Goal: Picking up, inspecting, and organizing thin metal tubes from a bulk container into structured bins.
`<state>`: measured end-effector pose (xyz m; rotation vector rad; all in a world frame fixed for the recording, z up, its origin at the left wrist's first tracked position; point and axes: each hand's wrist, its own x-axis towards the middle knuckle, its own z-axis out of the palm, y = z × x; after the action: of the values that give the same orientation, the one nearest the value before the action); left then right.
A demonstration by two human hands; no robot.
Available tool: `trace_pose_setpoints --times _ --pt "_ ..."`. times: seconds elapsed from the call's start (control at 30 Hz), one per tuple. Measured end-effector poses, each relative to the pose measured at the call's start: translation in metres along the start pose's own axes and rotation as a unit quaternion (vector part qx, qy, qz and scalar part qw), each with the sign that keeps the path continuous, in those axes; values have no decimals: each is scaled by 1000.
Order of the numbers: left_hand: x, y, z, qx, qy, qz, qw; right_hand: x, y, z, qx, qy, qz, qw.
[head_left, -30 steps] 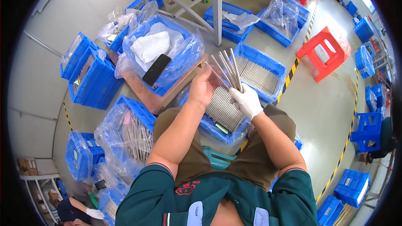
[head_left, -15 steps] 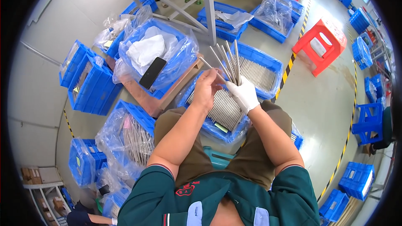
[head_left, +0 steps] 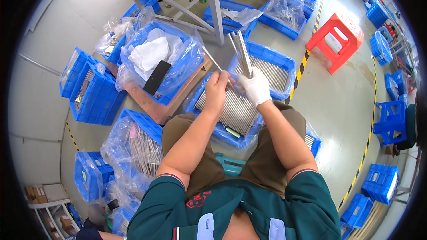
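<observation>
floor point(head_left: 338, 102) shines below. left hand point(head_left: 216, 91) pinches a rod point(head_left: 212, 59), right hand point(head_left: 256, 88) a bunch point(head_left: 243, 52). slackening could spill them.

The bundled rods point(head_left: 244, 60) look like bare metal, silvery and smooth with a bright sheen; the single rod point(head_left: 211, 58) has the same shiny finish; the white glove point(head_left: 258, 90) looks like soft, matt cloth; the near tray point(head_left: 242, 142) is blue plastic, moderately glossy; the clear film point(head_left: 119, 141) is thin plastic, crinkled and glinting; the phone point(head_left: 157, 78) shows a smooth, dark, glossy face; the white sheet point(head_left: 149, 57) is creased and matt, cloth or paper, I cannot tell which; the board point(head_left: 149, 106) looks like matt wood; the red stool point(head_left: 336, 40) is shiny moulded plastic; the floor point(head_left: 333, 120) is smooth and reflective; the shirt point(head_left: 240, 192) is matt woven cloth.
</observation>
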<state>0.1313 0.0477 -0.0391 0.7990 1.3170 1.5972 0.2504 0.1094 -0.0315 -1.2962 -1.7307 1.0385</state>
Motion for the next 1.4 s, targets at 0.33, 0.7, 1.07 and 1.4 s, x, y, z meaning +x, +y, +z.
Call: trace_pose_setpoints --times 0.33,0.7,1.07,1.4 --pt "-25 -1 6 -208 -256 -218 919 6 -12 -34 420 -168 192 871" --pt "-17 8 -24 -56 -245 -244 936 48 16 -81 437 80 167 880" --pt "-7 13 -10 -150 -410 -256 863 1 -3 -13 124 -165 39 978" --pt "27 16 -53 -257 16 -159 953 -15 -16 -14 33 -143 29 989"
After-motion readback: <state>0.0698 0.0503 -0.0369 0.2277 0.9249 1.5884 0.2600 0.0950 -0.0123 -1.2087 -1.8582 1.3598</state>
